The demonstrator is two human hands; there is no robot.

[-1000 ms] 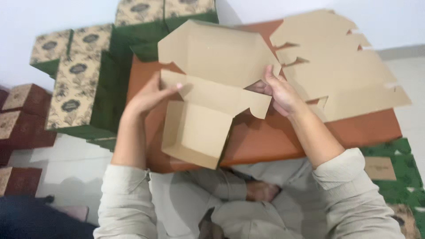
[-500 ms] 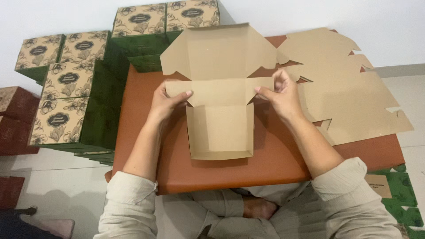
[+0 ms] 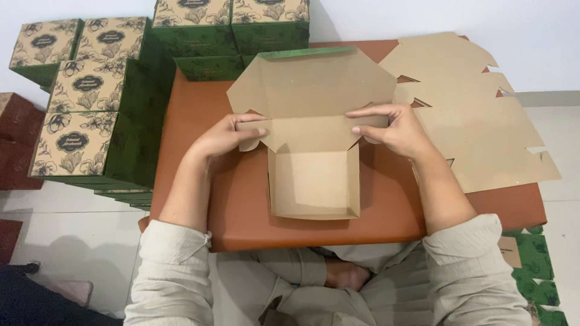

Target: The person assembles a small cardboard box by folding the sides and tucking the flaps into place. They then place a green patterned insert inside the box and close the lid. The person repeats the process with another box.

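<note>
A half-folded brown cardboard box lies on a low orange-brown table, its open cavity facing me and its wide lid flap spread flat behind. My left hand pinches the left end of the inner flap at the box's back edge. My right hand grips the right end of the same flap, fingers laid along its top. Both forearms wear pale sleeves.
A stack of flat unfolded cardboard blanks lies on the table's right side. Finished green-and-tan floral boxes are piled at the left and back. Dark red boxes sit at the far left. My crossed legs are under the table.
The box has come down from a tilted, lifted pose to rest flat on the table. Both hands shifted to the flap along its back edge and press it there.
</note>
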